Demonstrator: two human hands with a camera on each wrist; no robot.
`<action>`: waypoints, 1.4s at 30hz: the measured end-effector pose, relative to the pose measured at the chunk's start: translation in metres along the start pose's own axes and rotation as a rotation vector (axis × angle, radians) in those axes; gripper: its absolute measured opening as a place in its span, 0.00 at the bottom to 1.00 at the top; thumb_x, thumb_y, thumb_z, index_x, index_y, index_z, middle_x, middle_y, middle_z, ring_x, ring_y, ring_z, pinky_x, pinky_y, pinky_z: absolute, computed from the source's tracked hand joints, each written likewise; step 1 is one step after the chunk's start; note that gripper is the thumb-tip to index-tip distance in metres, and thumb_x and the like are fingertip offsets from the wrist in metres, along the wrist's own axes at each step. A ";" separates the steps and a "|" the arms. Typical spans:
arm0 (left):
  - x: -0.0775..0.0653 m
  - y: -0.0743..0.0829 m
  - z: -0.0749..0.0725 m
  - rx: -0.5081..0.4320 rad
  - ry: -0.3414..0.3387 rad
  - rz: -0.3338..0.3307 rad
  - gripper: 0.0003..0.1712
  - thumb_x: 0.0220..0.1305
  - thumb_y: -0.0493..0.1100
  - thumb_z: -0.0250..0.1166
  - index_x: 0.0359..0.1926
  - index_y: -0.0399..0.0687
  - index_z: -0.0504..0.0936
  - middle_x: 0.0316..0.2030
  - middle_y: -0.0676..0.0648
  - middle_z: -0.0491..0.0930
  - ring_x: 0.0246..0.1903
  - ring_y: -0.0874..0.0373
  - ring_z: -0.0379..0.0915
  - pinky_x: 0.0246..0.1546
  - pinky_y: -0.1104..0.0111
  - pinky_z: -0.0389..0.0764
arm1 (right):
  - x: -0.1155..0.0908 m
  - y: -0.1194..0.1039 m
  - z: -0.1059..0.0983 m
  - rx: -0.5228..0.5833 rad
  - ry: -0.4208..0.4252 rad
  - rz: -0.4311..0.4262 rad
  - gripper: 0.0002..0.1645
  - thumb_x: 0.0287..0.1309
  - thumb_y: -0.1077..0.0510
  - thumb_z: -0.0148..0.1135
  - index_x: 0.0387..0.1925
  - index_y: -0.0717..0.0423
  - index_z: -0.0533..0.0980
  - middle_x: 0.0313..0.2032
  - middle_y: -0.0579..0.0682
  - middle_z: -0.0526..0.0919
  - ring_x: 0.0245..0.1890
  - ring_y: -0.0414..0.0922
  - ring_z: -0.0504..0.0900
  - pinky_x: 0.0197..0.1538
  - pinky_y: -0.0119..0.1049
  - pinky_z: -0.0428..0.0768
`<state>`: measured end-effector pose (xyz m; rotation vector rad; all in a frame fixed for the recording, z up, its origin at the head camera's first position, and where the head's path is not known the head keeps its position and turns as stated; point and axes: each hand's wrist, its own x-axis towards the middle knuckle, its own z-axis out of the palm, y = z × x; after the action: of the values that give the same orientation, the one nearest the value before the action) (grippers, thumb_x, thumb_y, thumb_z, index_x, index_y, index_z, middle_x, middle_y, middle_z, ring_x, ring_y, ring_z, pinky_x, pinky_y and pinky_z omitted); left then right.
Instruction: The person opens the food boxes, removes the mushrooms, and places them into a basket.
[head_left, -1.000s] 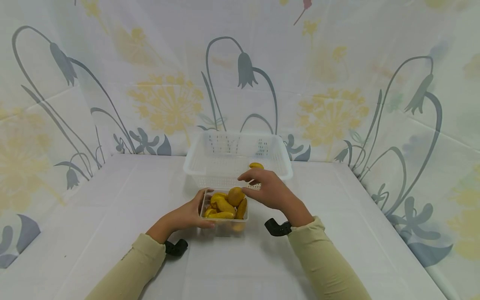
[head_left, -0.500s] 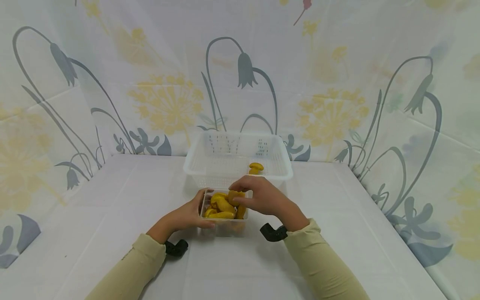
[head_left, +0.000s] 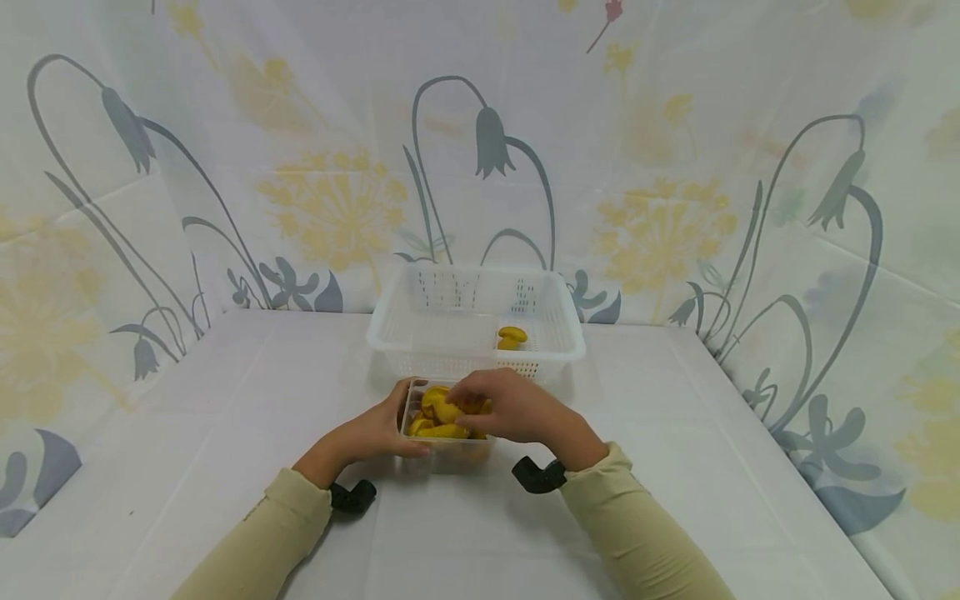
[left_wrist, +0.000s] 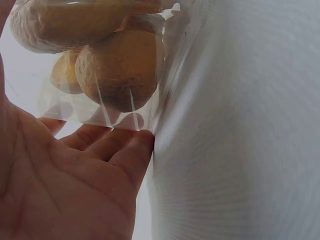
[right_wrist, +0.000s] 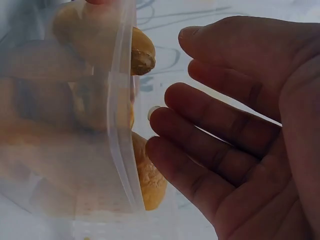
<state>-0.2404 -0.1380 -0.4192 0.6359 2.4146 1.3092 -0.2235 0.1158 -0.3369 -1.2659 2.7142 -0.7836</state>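
Note:
A clear plastic box [head_left: 442, 458] filled with yellow rounded pieces [head_left: 444, 432] stands on the white-covered table. My left hand [head_left: 371, 432] grips its left side, thumb at the front and fingers behind; in the left wrist view the fingertips press the clear wall under potato-like brown pieces [left_wrist: 120, 70]. Over the box's right part hovers my right hand [head_left: 517, 408], covering some pieces. In the right wrist view its loosely bent fingers [right_wrist: 215, 115] hold nothing, close to pieces [right_wrist: 152, 185] rising above the rim. Whether a fingertip touches one cannot be told.
Behind the box is a white perforated basket [head_left: 573, 346]. In its right part lies a mushroom-shaped yellow piece [head_left: 513, 335] with a cap and stem. Black curved mounts [head_left: 352, 497] sit at both wrists. A flower-printed cloth [head_left: 480, 208] hangs behind and at the sides.
My right hand has come down and left from beside the round piece to over the box, hiding that piece. The mushroom-shaped piece in the basket is now uncovered. My left hand stays put.

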 end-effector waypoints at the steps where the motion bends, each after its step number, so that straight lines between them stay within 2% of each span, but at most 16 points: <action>1: 0.000 0.000 0.000 -0.001 -0.001 0.001 0.61 0.45 0.59 0.76 0.71 0.57 0.46 0.66 0.45 0.61 0.63 0.51 0.62 0.66 0.51 0.63 | 0.000 0.000 0.001 -0.008 -0.006 -0.008 0.15 0.59 0.54 0.65 0.49 0.50 0.81 0.47 0.44 0.85 0.45 0.41 0.81 0.51 0.37 0.79; 6: 0.000 0.000 0.000 -0.003 0.000 0.015 0.61 0.46 0.58 0.77 0.71 0.56 0.46 0.64 0.45 0.63 0.60 0.52 0.64 0.63 0.54 0.65 | 0.001 -0.001 0.004 -0.029 -0.023 -0.043 0.14 0.58 0.52 0.66 0.46 0.49 0.82 0.43 0.42 0.84 0.41 0.42 0.82 0.46 0.37 0.80; 10: 0.000 -0.001 0.000 0.002 0.000 0.023 0.61 0.46 0.57 0.77 0.71 0.56 0.46 0.63 0.45 0.63 0.59 0.53 0.65 0.62 0.55 0.65 | 0.002 -0.003 0.006 -0.053 -0.035 -0.044 0.14 0.59 0.51 0.67 0.46 0.48 0.83 0.42 0.40 0.83 0.38 0.38 0.80 0.44 0.33 0.79; 22: 0.001 -0.002 0.000 0.005 -0.003 0.013 0.61 0.46 0.58 0.77 0.72 0.56 0.46 0.65 0.45 0.62 0.61 0.53 0.64 0.63 0.55 0.65 | 0.003 -0.002 0.011 -0.083 -0.079 -0.041 0.13 0.60 0.53 0.66 0.46 0.47 0.83 0.40 0.37 0.84 0.37 0.33 0.77 0.43 0.26 0.77; 42: 0.000 -0.001 0.001 0.011 0.005 0.005 0.61 0.46 0.58 0.77 0.72 0.57 0.46 0.67 0.44 0.60 0.64 0.51 0.62 0.65 0.52 0.63 | 0.005 -0.008 0.011 -0.161 -0.072 -0.036 0.13 0.62 0.52 0.62 0.46 0.47 0.84 0.41 0.39 0.86 0.36 0.33 0.76 0.43 0.27 0.76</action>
<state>-0.2408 -0.1380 -0.4205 0.6432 2.4269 1.3018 -0.2186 0.1034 -0.3420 -1.3491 2.7507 -0.5203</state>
